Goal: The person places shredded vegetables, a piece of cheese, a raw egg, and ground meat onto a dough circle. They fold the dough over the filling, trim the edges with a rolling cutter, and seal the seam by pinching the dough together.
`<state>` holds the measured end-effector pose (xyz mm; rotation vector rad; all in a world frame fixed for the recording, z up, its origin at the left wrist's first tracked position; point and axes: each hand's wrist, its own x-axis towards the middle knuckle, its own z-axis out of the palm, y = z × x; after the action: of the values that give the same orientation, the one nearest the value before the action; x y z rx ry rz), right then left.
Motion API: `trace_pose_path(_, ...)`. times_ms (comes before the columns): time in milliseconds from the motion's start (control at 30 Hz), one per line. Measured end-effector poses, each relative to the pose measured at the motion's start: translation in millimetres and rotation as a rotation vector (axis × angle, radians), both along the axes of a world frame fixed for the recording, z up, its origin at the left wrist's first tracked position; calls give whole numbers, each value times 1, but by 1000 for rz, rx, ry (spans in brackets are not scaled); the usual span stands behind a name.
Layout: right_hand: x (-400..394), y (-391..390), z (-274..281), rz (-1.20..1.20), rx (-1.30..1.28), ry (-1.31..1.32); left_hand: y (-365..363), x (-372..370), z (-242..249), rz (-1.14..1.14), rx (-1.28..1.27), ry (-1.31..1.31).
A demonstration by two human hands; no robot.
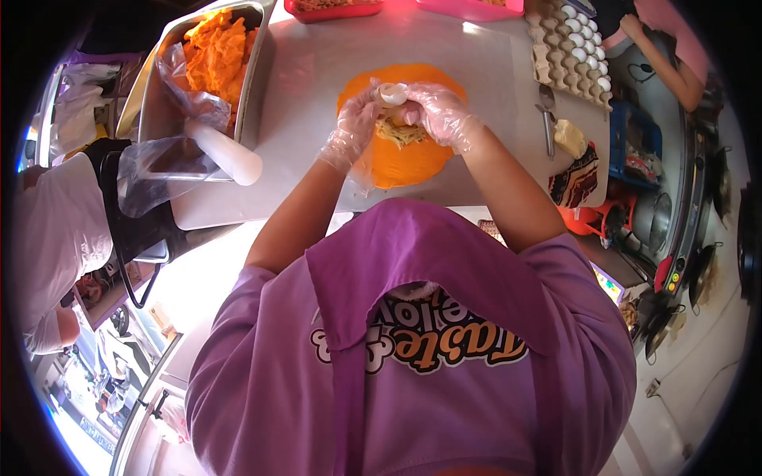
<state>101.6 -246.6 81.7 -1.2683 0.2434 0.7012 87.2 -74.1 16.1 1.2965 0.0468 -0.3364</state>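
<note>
Pinching a peeled white egg (391,94) w/ both gloved hands, left (355,127) and right (440,115), fingers closed round it, centred over flat orange dough disc (413,163), above noodle filling (399,131), prob. for wrapping.

White peeled egg (391,94) above filling (401,132) on flat orange dough round (413,163).

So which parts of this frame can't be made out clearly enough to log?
All from the head view:
- Pale filling on the flat orange dough round: too blurred to identify, half covered by the gloved hands.
- White rounded object at the fingertips: left hand and right hand hide its underside.
- Red and pink trays: cut off by the top edge.
- Metal tray of orange dough: partly veiled by a clear plastic bag.
</note>
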Motion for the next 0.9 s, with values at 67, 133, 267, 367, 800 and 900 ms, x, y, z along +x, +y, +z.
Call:
trace_pose_path(67, 1, 3, 5, 119, -185, -3, 6, 1, 3, -6, -98, 54)
trace_pose_path(133, 6, 0, 12, 119, -205, -18, 9, 2, 16, -12, -197, 107)
trace_pose_path(267, 18, -23, 22, 148, -145, -166, 12, -1, 34, 13, -467, 123)
trace_pose_path(367, 18, -42, -18, 286, -464, -423, 21, -14, 46, 56, -497, 133)
trace_pose_path(800, -39, -23, -49, 156, -821, -582, 112, -151, 33, 274, -465, 293)
trace_pose_path(900, -32, -19, -56, 107, -774, -631, 137, -174, 36, 409, -465, 310)
